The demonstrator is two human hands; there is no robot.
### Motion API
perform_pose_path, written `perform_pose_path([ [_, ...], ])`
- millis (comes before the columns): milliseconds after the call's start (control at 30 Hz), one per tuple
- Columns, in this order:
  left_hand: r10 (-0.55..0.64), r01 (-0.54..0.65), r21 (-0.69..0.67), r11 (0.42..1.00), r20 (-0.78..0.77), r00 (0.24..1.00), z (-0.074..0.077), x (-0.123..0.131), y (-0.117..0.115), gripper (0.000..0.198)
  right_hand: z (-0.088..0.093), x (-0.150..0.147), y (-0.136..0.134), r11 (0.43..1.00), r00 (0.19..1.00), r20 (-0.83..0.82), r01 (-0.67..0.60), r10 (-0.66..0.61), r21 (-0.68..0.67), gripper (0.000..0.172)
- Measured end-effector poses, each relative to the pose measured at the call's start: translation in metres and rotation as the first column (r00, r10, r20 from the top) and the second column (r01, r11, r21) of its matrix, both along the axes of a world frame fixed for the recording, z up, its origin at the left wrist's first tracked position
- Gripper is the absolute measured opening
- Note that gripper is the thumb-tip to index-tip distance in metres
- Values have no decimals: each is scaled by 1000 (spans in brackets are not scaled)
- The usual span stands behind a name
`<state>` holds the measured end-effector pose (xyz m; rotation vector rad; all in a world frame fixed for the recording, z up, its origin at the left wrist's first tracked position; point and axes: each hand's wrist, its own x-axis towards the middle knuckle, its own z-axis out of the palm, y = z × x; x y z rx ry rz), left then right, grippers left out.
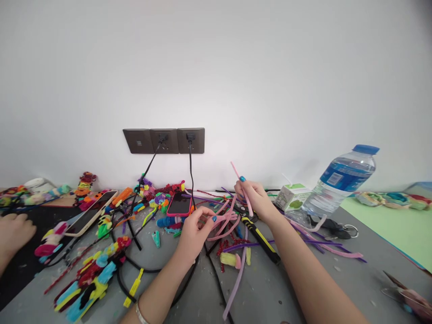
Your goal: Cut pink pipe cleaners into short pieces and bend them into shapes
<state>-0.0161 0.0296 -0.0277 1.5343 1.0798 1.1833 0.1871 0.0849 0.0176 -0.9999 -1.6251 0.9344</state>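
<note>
My left hand (200, 229) pinches a bundle of pink pipe cleaners (223, 218), their loops fanning out to the right of its fingertips. Higher up and to the right, my right hand (251, 193) is closed on a pink pipe cleaner (235, 169), one end pointing up and left. More of a pink strand hangs below that hand. Under my hands lie purple pipe cleaners (236, 283), red tinsel stems and a small yellow and pink fuzzy piece (230, 259). Black and yellow handled pliers (259, 238) rest just beneath my right wrist.
A water bottle (340, 180) leans at the right beside a drink carton (293, 197) and keys (332, 227). Scissors (405, 292) lie front right. Phones (179, 204), black cables and several pipe cleaner figures (91, 279) cover the left. Another person's hand (15, 236) rests far left.
</note>
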Motion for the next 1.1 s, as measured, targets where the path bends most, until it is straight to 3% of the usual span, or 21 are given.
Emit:
perform_pose_path([
  [67, -7, 7, -5, 1000, -3, 1000, 0, 0, 0, 12, 1, -1, 0, 1000, 1000, 9, -11, 11, 9, 59],
  [167, 6, -6, 6, 1000, -9, 1000, 2, 0, -1, 11, 2, 1, 0, 993, 996, -34, -88, 86, -80, 46],
  [300, 28, -28, 15, 999, 13, 1000, 4, 0, -1, 9, 6, 9, -5, 929, 959, -151, -273, 241, -248, 46],
  [433, 44, -43, -16, 999, 54, 998, 3, 1, -1, 14, 10, 18, -9, 876, 929, 27, -337, 368, -345, 52],
  [533, 48, -47, -19, 999, 60, 997, 2, 1, 0, 17, 6, 18, -7, 862, 898, 135, -345, 418, -372, 49],
  [733, 43, -41, -23, 999, 61, 997, 1, 1, -1, 20, 2, 6, -6, 846, 871, 127, -412, 474, -338, 45],
  [933, 43, -43, -1, 999, 49, 998, 4, 1, -2, 20, 8, 0, -12, 794, 820, 177, -435, 544, -424, 33],
  [1100, 31, -31, -1, 1000, 23, 999, 3, 1, -2, 16, 8, 0, -12, 775, 789, 188, -476, 585, -415, 26],
])
